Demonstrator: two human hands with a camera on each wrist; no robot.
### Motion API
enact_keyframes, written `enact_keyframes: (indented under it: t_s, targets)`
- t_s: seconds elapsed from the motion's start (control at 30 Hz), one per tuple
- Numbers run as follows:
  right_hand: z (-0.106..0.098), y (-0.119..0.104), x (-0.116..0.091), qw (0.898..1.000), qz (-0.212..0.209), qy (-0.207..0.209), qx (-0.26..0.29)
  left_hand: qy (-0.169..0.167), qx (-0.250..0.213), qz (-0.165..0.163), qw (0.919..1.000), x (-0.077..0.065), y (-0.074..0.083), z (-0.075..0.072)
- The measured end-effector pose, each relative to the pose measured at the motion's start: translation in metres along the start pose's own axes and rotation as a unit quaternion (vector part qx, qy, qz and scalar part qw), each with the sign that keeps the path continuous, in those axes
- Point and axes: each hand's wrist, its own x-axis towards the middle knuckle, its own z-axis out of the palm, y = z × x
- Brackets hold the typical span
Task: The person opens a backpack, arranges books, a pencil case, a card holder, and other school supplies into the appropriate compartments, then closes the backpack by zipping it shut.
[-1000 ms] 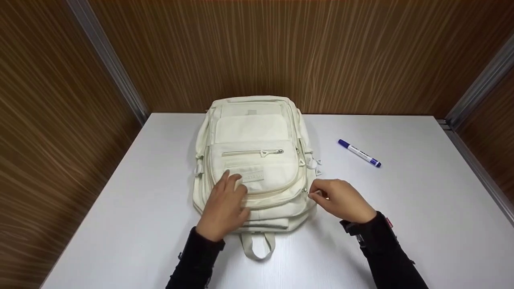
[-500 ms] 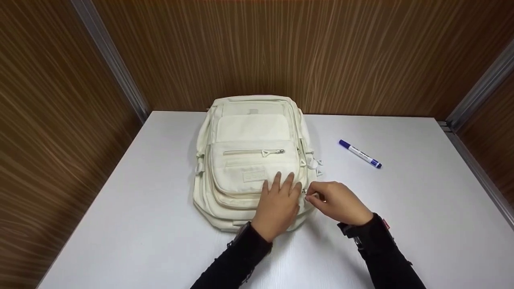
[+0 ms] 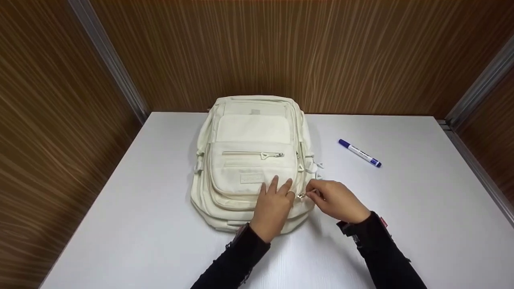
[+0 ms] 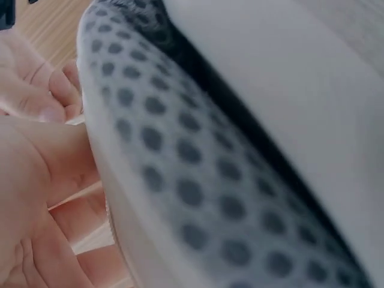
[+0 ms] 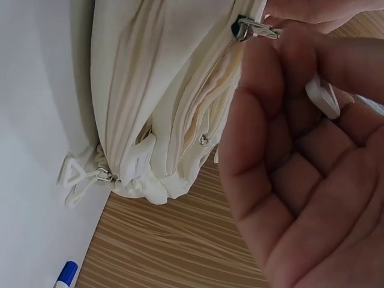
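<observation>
A cream backpack (image 3: 253, 130) lies on the white table, front pockets up and its top towards me. My left hand (image 3: 272, 208) rests on the lower right of its front, fingers spread. In the left wrist view that hand (image 4: 42, 180) lies against the bag beside a panel of dotted mesh (image 4: 186, 150). At the bag's right edge my right hand (image 3: 339, 200) pinches a zipper pull between thumb and forefinger. The right wrist view shows the metal zipper slider (image 5: 245, 28) and the pale end of the pull (image 5: 323, 97) poking out between the fingers.
A blue and white marker (image 3: 359, 153) lies on the table (image 3: 421, 192) right of the bag. More zipper pulls (image 5: 75, 174) hang at the bag's side. Wood-patterned panels (image 3: 261, 52) stand behind the table and at both sides.
My left hand has moved right across the bag's front, from the left of it to near the zipper. The right hand has shifted slightly, and the slider sits a little lower and further left.
</observation>
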Motion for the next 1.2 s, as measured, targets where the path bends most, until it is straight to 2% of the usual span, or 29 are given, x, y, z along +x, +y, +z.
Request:
enact_keyframes:
  t_s: [0.17,0.3,0.43,0.57,0.67,0.77,0.9,1.07,1.2]
  targets:
    - [0.002,0.005,0.001,1.0,0.012,0.008,-0.015,-0.027,-0.037,0.036,0.9983,-0.007,-0.014,-0.008]
    - [0.003,0.01,0.002,0.999,0.023,0.016,-0.022,-0.007,-0.055,0.07,0.996,-0.01,-0.027,-0.01]
    - [0.002,0.015,0.002,0.999,0.037,0.027,-0.019,0.012,-0.092,0.093,0.9913,-0.014,-0.037,-0.011]
    - [0.004,0.019,0.002,0.998,0.043,0.038,-0.015,0.004,-0.135,0.105,0.9853,-0.018,-0.045,-0.014]
    - [0.004,0.022,0.002,0.997,0.052,0.06,-0.019,-0.014,-0.168,0.109,0.9796,-0.023,-0.051,-0.017]
    - [0.004,0.026,0.0,0.994,0.071,0.084,-0.021,-0.044,-0.218,0.11,0.9687,-0.03,-0.06,-0.02]
    - [0.003,0.033,-0.001,0.99,0.088,0.108,-0.014,-0.093,-0.281,0.102,0.9495,-0.039,-0.076,-0.025]
    - [0.001,0.04,0.001,0.985,0.097,0.142,-0.003,-0.144,-0.347,0.068,0.9244,-0.043,-0.094,-0.03]
    - [0.002,0.046,0.001,0.978,0.126,0.166,0.01,-0.163,-0.388,0.042,0.9061,-0.045,-0.104,-0.031]
